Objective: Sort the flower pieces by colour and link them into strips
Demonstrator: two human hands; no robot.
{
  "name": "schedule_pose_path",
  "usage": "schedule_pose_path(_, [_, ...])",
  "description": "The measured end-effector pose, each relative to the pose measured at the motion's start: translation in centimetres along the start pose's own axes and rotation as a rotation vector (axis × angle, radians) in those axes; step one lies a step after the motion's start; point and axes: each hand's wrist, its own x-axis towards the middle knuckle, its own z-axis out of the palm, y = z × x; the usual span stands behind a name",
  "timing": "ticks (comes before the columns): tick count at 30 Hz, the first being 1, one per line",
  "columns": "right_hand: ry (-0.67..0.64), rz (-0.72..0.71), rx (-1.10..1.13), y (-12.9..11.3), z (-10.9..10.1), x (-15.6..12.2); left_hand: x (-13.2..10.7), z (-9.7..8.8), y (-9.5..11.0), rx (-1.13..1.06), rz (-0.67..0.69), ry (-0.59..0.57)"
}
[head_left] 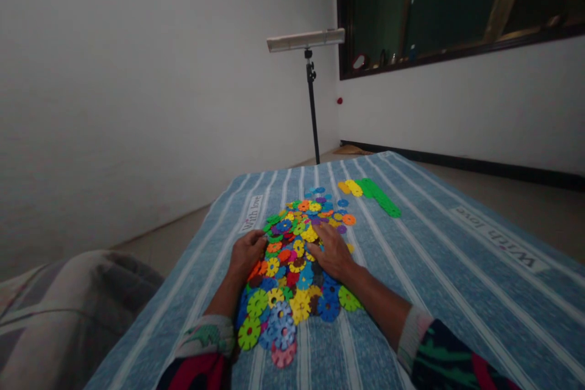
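A loose heap of snowflake discs (297, 250), notched round plastic pieces in many colours, lies spread on a striped blue cloth (183, 317). My left hand (247, 253) is at the heap's left edge, its fingers curled in towards the thumb. Whatever it may be pinching is hidden. On the right side of the pile rests my right hand (333, 251), with thumb and fingers apart over yellow discs. Closer to me lie a lime green disc (249, 333) and a pink disc (284, 355).
Beyond the heap, green discs (384, 200) lie in a joined-looking strip beside yellow discs (353, 187). A black stand (313, 109) with a light bar rises behind the far edge. Grey fabric (77, 317) bulges at lower left.
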Motion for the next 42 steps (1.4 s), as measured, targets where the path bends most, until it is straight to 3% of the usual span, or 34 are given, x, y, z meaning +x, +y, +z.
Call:
schedule_pose_path(5, [-0.037, -0.189, 0.046, -1.2, 0.1, -0.6, -0.1, 0.0, 0.1, -0.025, -0.033, -0.039])
schedule_pose_path(9, [0.018, -0.243, 0.123, -1.4, -0.9, -0.6, 0.1, 0.0, -0.2, -0.025, -0.024, -0.029])
schedule_pose_path(12, [0.061, -0.177, 0.182, 0.0, -2.2, 0.0, 0.3, 0.0, -0.6, -0.013, -0.009, -0.016])
schedule_pose_path(16, [0.160, 0.079, 0.253, 2.5, -3.7, 0.6, 0.3, 0.1, -0.8, -0.032, -0.018, -0.011])
schedule_pose_path(20, [0.145, 0.244, 0.353, 3.3, -4.2, 0.6, 0.2, 0.4, -0.9, -0.081, -0.027, -0.046])
schedule_pose_path(29, [0.064, 0.371, 0.420, 3.5, -4.8, 0.3, 0.2, 0.6, -0.6, -0.126, -0.040, -0.086])
schedule_pose_path(35, [0.021, 0.366, 0.414, 3.8, -5.1, 0.0, 0.4, 0.5, -0.6, -0.127, -0.071, -0.146])
schedule_pose_path(42, [0.008, 0.355, 0.398, 3.8, -5.1, -0.1, 0.0, -0.6, 0.7, -0.088, -0.085, -0.264])
